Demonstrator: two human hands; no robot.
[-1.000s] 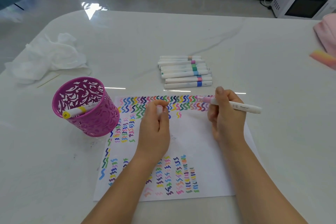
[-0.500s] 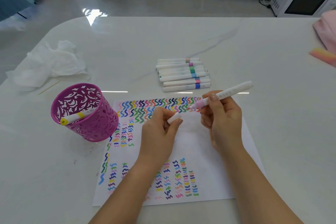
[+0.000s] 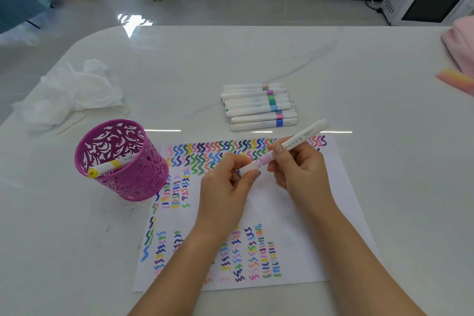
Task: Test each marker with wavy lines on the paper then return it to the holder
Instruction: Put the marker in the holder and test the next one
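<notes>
Pink-band marker [image 3: 295, 145]: white barrel, pale pink band nr lower end, small print along barrel. Held in air over the paper, centre of frame, tilted, w/ far end up-right and lower end down-left. White cap [image 3: 249, 169] sits at lower end, butted against the pink band; can't tell if pushed fully home.

L hand [image 3: 225, 190]: thumb + fingers curled, pinching the cap. R hand [image 3: 301, 172]: fingers wrapped round the barrel, index tip on top nr the pink band. Hands close together.

Paper [image 3: 333, 213]: white sheet, centre-bottom, flat on tabletop [image 3: 397, 187]. Rows of multi-colour wavy lines along top edge, more in short columns at left + bottom.

Holder [image 3: 123, 179]: magenta cut-out cup, left of frame, just beside sheet's upper-left corner. One yellow-band marker [image 3: 105, 167] leans inside, end over the rim.

Stack of white markers [image 3: 256, 110] w/ colour bands lies side by side above the paper, centre. Crumpled white tissue [image 3: 74, 90] upper left on tabletop.
</notes>
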